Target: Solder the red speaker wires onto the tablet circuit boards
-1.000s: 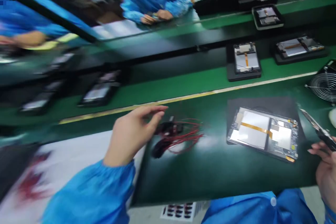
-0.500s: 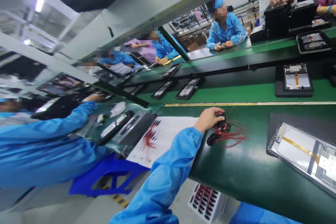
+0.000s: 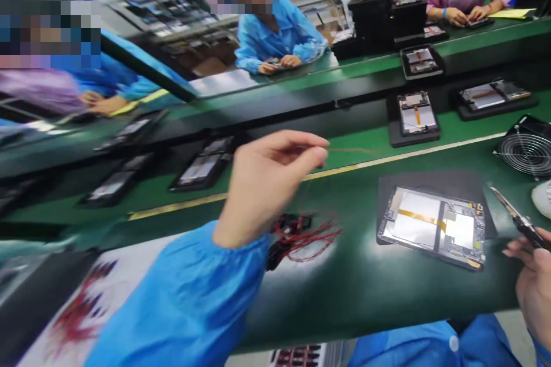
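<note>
My left hand (image 3: 275, 178) is raised over the bench, thumb and forefinger pinched on a thin red wire (image 3: 350, 150) that sticks out to the right. Whatever is attached to the wire is mostly hidden by the fingers. Below it lies a tangled pile of small black parts with red wires (image 3: 307, 238). At the right edge my right hand (image 3: 534, 281) is closed round a soldering iron (image 3: 519, 218), its tip pointing up and left. Between my hands an opened tablet (image 3: 434, 226), with battery, circuit board and gold ribbon showing, rests on a dark mat (image 3: 465, 180).
A fan with a wire guard (image 3: 527, 149) and a white round object (image 3: 542, 198) stand at right. Several opened tablets, one on a black tray (image 3: 413, 137), line the green belt beyond the yellow strip (image 3: 357, 171). More wired parts lie on white paper (image 3: 124, 252). Co-workers sit opposite.
My left hand has lifted from the pile with a red wire in its fingers. The view has swung right, bringing my right hand with the soldering iron and the fan into sight.
</note>
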{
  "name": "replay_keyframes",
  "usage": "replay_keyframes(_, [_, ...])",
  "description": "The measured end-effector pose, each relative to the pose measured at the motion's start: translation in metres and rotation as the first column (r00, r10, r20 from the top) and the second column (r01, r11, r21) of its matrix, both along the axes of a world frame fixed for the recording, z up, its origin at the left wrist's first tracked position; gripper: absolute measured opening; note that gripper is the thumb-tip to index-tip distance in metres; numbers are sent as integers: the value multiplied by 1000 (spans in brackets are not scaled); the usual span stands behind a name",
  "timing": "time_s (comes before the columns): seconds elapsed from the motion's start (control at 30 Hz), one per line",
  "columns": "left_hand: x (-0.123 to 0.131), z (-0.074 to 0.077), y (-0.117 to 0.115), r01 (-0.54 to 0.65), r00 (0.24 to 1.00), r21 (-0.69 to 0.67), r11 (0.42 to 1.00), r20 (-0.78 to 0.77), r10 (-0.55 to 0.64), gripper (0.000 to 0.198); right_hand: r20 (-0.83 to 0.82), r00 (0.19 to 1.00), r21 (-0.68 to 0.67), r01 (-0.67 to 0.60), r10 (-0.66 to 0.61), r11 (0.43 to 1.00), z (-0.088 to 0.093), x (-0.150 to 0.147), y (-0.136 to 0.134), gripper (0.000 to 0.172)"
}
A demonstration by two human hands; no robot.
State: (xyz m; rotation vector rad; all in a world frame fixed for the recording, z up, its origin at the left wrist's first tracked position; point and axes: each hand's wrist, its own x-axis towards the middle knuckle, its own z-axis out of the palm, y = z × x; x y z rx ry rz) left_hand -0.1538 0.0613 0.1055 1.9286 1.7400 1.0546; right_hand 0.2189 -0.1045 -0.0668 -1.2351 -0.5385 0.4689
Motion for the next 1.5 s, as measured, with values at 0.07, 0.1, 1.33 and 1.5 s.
replay_keyframes(0.07, [43, -13, -9, 193, 981, -166, 967, 21, -192, 25, 10, 1000, 3, -10, 10, 1000, -1, -1, 0, 46])
replay_keyframes(0.1, [60, -24, -11, 280, 957, -241, 929, -8, -290, 22, 13, 1000, 7, -14, 14, 1000, -2, -1, -1, 44])
replay_keyframes(1.33, [123, -101, -76, 690, 720, 176, 702, -65, -691, 10, 393, 809, -181, -398, 437, 899, 51, -74, 4, 36])
replay_keyframes(1.5, [122, -101, -77, 687, 720, 206, 697, -62, -691, 9, 360, 812, -257, -387, 459, 886, 54, -73, 2, 34])
